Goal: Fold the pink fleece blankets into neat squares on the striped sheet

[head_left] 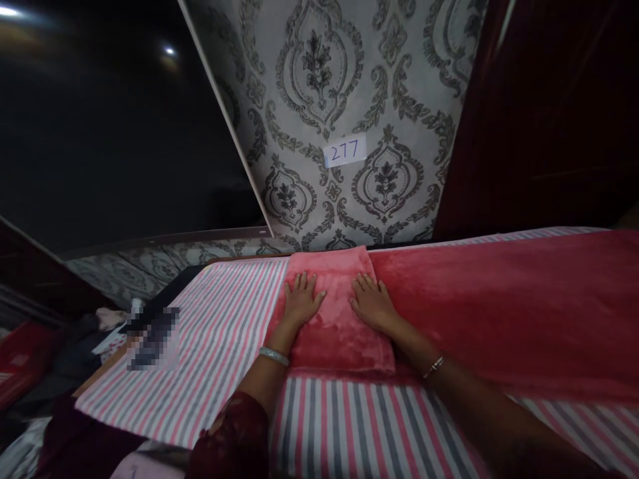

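Observation:
A red plush blanket (514, 299) lies over a striped cloth (234, 299), its left end folded back on itself as a lighter pink-red flap (339, 339). My left hand (302, 301) rests flat on the flap near its left edge, fingers spread. Opposite it, my right hand (373, 303) presses flat by the flap's right edge, fingers apart. Neither hand grips anything. The striped cloth, in pink, grey and white, shows to the left of the blanket and along its near side.
Patterned wallpaper with a paper label (345, 150) reading 277 rises behind. A large dark screen (114, 126) stands at the left, a dark red panel (544, 120) at the right. Various cloths and a red container (24, 359) lie at the lower left.

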Available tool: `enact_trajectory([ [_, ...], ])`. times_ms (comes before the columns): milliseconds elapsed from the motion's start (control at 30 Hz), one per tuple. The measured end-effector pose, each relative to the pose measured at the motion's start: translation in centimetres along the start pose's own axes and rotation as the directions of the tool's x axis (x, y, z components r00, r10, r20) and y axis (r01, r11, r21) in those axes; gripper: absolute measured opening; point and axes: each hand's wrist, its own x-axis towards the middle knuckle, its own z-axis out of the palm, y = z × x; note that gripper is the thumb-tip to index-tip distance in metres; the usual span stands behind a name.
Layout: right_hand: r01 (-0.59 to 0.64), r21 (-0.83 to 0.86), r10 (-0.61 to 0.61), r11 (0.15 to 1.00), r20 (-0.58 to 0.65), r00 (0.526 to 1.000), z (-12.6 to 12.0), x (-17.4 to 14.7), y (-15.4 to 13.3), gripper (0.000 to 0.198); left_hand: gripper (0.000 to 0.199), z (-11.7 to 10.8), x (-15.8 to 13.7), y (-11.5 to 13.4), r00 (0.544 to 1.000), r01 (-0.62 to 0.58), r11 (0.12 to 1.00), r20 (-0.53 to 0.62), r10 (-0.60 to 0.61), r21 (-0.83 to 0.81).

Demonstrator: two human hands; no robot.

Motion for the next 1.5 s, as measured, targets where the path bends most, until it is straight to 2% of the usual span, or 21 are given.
enact_trajectory([
  [67, 0.044, 0.001, -0.044, 0.999, 0.004, 0.999, -0.9, 0.6, 0.3, 0.054, 0.058, -0.6, -0.5, 0.4, 1.000, 0.016, 0.999, -0.022, -0.017, -0.030],
  [133, 0.149, 0.028, -0.149, 0.988, -0.022, 0.989, -1.9, 1.5, 0.7, 0.050, 0.051, -1.4, -1.6, 1.4, 0.998, -0.038, 0.994, -0.056, 0.033, -0.102],
  [200, 0.284, 0.076, -0.281, 0.956, -0.041, 0.959, -2.5, 2.4, 1.0, 0.053, 0.044, -1.9, -3.5, 2.8, 0.980, -0.194, 0.957, -0.093, 0.178, -0.214],
  [267, 0.402, 0.116, -0.403, 0.908, -0.016, 0.915, -2.6, 3.4, 1.2, 0.055, 0.044, -1.6, -5.5, 4.1, 0.930, -0.368, 0.883, -0.125, 0.346, -0.292],
  [333, 0.491, 0.136, -0.500, 0.860, 0.038, 0.865, -2.1, 4.6, 1.4, 0.053, 0.053, -0.7, -7.2, 4.9, 0.884, -0.466, 0.837, -0.116, 0.452, -0.286],
  [400, 0.542, 0.117, -0.552, 0.832, 0.081, 0.830, -1.3, 6.1, 1.9, 0.050, 0.061, 0.4, -8.1, 5.2, 0.860, -0.506, 0.821, -0.080, 0.504, -0.264],
  [433, 0.545, 0.089, -0.552, 0.834, 0.089, 0.829, -1.0, 7.0, 2.3, 0.050, 0.062, 0.8, -8.2, 5.2, 0.853, -0.515, 0.816, -0.063, 0.518, -0.262],
  [500, 0.494, 0.018, -0.494, 0.869, 0.090, 0.865, -0.6, 9.1, 3.5, 0.055, 0.061, 1.4, -8.2, 5.0, 0.845, -0.523, 0.809, -0.043, 0.532, -0.266],
  [600, 0.311, -0.038, -0.306, 0.950, 0.106, 0.946, -0.4, 12.1, 5.7, 0.057, 0.063, 1.4, -7.9, 4.7, 0.841, -0.527, 0.801, -0.035, 0.541, -0.284],
  [667, 0.202, -0.039, -0.196, 0.979, 0.117, 0.974, -0.3, 13.4, 6.8, 0.058, 0.065, 1.2, -7.9, 4.6, 0.840, -0.527, 0.798, -0.035, 0.541, -0.293],
  [733, 0.149, -0.035, -0.145, 0.988, 0.100, 0.984, 0.0, 14.1, 7.5, 0.058, 0.066, 1.1, -7.9, 4.6, 0.838, -0.529, 0.795, -0.034, 0.545, -0.298],
  [967, 0.133, -0.022, -0.132, 0.991, 0.057, 0.990, 0.7, 13.9, 7.7, 0.058, 0.065, 1.3, -7.9, 4.7, 0.837, -0.530, 0.791, -0.040, 0.545, -0.304],
  [1100, 0.110, -0.032, -0.107, 0.993, 0.073, 0.992, -0.5, 13.7, 7.3, 0.058, 0.066, 1.1, -7.8, 4.8, 0.841, -0.528, 0.783, -0.078, 0.535, -0.329],
  [1200, 0.153, -0.064, -0.154, 0.986, 0.000, 0.988, -1.8, 13.3, 6.2, 0.057, 0.061, 0.1, -7.9, 4.3, 0.860, -0.508, 0.784, -0.153, 0.487, -0.357],
  [1267, 0.260, -0.061, -0.263, 0.964, -0.041, 0.964, -2.5, 12.6, 4.5, 0.056, 0.051, -0.8, -8.2, 3.7, 0.896, -0.440, 0.838, -0.214, 0.388, -0.323],
  [1367, 0.485, -0.003, -0.485, 0.875, -0.003, 0.875, -2.8, 11.0, 0.6, 0.055, 0.044, -1.3, -9.3, 2.4, 0.939, -0.283, 0.930, -0.267, 0.219, -0.233],
  [1433, 0.610, 0.060, -0.613, 0.790, 0.051, 0.788, -2.3, 9.7, -2.2, 0.053, 0.048, -0.9, -10.3, 1.6, 0.943, -0.280, 0.938, -0.242, 0.229, -0.205],
  [1500, 0.696, 0.129, -0.707, 0.706, 0.097, 0.700, -1.5, 8.8, -4.4, 0.052, 0.058, 0.1, -11.2, 1.0, 0.926, -0.365, 0.907, -0.184, 0.331, -0.208],
])
